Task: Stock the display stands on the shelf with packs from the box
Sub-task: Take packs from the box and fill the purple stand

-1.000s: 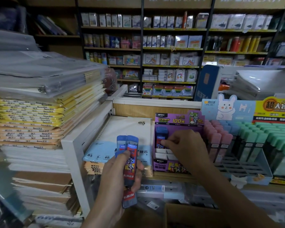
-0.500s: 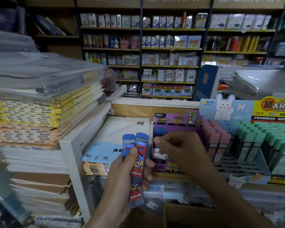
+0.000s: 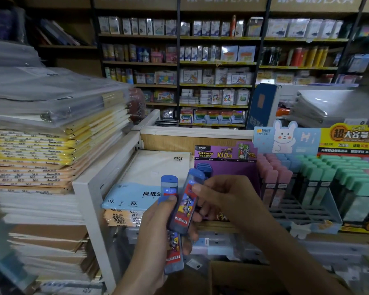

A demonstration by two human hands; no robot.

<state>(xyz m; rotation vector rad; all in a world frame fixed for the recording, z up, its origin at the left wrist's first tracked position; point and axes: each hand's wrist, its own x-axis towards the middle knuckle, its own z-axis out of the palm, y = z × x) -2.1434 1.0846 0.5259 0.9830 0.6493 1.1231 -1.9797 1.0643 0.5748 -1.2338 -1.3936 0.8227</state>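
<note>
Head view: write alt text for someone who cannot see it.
A person's left hand grips blue packs while the right hand pinches the tilted pack on top. Behind them a purple display stand sits on a shelf beside notebooks.

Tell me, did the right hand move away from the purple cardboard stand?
Yes. The right hand has pulled back from the purple cardboard display stand, leftward and toward the person, and now pinches a blue plastic pack in the left hand.

Pretty clearly a stationery shop: back wall shelves [image 3: 217, 62] packed with boxed goods, stacked notebooks [image 3: 51, 158] on the left, and branded display stands [image 3: 226, 154] of lead refills with printed header cards up front.
</note>
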